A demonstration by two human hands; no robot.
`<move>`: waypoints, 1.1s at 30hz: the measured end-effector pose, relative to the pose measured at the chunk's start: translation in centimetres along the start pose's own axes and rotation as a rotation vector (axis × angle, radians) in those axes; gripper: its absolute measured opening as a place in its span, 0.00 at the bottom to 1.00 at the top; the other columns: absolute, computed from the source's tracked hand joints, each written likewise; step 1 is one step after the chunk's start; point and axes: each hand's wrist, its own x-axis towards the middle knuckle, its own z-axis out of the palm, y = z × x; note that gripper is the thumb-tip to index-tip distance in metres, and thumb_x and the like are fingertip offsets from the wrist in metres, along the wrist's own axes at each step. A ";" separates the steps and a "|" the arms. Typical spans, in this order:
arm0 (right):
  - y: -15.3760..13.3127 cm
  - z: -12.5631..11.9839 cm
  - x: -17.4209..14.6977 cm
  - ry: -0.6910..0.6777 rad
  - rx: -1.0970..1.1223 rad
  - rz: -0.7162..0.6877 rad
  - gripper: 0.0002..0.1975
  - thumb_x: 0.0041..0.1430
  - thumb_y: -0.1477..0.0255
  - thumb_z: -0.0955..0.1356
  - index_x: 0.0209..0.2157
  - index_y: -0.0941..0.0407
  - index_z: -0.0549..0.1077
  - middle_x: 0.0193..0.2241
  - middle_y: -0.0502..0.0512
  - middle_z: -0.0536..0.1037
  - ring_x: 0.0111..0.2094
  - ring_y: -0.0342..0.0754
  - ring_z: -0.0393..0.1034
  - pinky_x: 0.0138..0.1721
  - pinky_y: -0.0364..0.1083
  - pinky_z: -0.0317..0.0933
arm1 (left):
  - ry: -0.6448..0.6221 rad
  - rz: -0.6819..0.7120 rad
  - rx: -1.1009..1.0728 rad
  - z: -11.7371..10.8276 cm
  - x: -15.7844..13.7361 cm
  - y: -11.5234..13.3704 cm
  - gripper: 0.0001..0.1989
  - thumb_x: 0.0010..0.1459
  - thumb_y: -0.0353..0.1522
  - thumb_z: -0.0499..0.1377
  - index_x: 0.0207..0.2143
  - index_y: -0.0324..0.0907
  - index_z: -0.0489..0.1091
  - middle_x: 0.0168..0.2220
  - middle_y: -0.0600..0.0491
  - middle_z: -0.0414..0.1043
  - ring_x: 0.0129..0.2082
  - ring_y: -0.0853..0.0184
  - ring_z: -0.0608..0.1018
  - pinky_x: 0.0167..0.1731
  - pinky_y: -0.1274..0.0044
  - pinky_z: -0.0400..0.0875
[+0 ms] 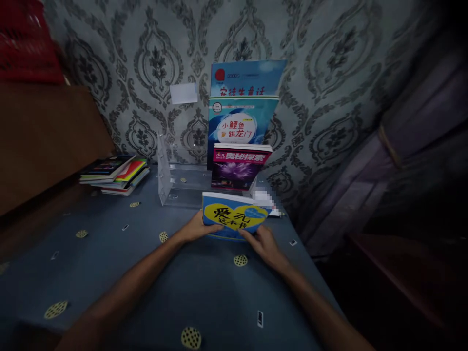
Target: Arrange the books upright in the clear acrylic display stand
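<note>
Between both hands a blue book (234,214) with a yellow heart on its cover is held up, its top edge tilted away from me. My left hand (199,226) grips its left side, thumb across the front. On the right side my right hand (265,241) has its thumb pressed on the lower cover. Just behind stands a clear tiered rack (165,170). On its right half stand a purple-and-pink magazine (237,168), a teal book (237,119) behind it, and a taller light-blue book (248,78) at the back.
A stack of books (117,173) lies at the left rear of the blue patterned tablecloth (146,287). A brown cabinet (47,141) bounds the left, under a red bag (27,44). A tied curtain (351,175) hangs at right. Partly blurred papers (268,202) lie beside the rack.
</note>
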 end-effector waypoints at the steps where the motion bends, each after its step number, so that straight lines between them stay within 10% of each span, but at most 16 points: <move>1: -0.1 0.0 0.1 0.000 0.003 0.002 0.21 0.64 0.51 0.67 0.32 0.55 0.77 0.26 0.56 0.82 0.27 0.52 0.75 0.29 0.49 0.70 | -0.020 0.007 0.011 -0.1 0.0 0.0 0.34 0.45 0.44 0.74 0.52 0.38 0.73 0.52 0.42 0.79 0.54 0.52 0.79 0.58 0.61 0.72; 13: -1.5 -0.7 -0.2 -0.022 -0.038 -0.005 0.15 0.64 0.58 0.68 0.33 0.55 0.75 0.26 0.51 0.80 0.26 0.47 0.70 0.30 0.45 0.67 | -0.386 -0.098 0.148 -3.5 0.7 2.8 0.27 0.53 0.42 0.69 0.54 0.41 0.74 0.55 0.43 0.78 0.54 0.54 0.79 0.58 0.60 0.71; 21: -2.2 -1.3 0.2 -0.045 0.124 -0.052 0.22 0.63 0.58 0.70 0.53 0.56 0.73 0.45 0.58 0.83 0.40 0.53 0.77 0.41 0.50 0.72 | -0.375 -0.117 0.224 -3.6 0.5 2.9 0.31 0.55 0.41 0.68 0.60 0.44 0.69 0.59 0.44 0.75 0.58 0.54 0.77 0.59 0.59 0.71; 33: -2.6 -1.4 0.2 -0.010 0.216 0.052 0.18 0.65 0.59 0.67 0.51 0.54 0.72 0.36 0.54 0.81 0.33 0.49 0.75 0.34 0.46 0.70 | -0.287 -0.111 0.260 -3.3 1.1 2.5 0.25 0.51 0.43 0.69 0.50 0.41 0.75 0.53 0.44 0.80 0.53 0.52 0.79 0.56 0.60 0.73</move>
